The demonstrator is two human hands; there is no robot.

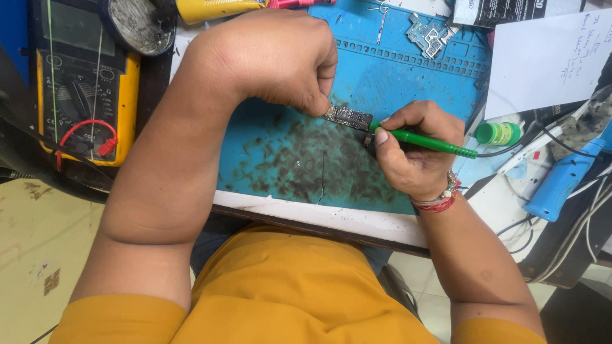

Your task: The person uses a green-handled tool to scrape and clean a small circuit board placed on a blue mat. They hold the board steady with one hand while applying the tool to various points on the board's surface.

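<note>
Right now my left hand (274, 60) is clenched around one end of a small circuit board (347, 116), pinching it between thumb and fingertips and pressing it onto the blue work mat (408, 76). My right hand (414, 150) grips a green soldering iron (424, 141) like a pen, its tip at the board's other end, touching or just beside it; I cannot tell which. The board lies near the middle of the mat, where the blue is smeared with dark burnt stains.

As for containers, a round dark tin (137, 24) stands at the far edge beside my left wrist, its inside grey and crusted; what fills it I cannot make out. A small green bottle (498, 133) sits just right of my right hand, close to the iron's cable, its cap on, so the contents are hidden.

Around these, a yellow multimeter (83, 83) with a red lead (89, 130) lies well to the left, partly behind my left forearm. A second small metal frame piece (430, 35) rests on the mat's far side. A sheet of white paper (548, 57) covers the right corner, and a blue tool handle (564, 178) with cables lies on the table's right edge. A red thread bracelet (440, 202) circles my right wrist.
</note>
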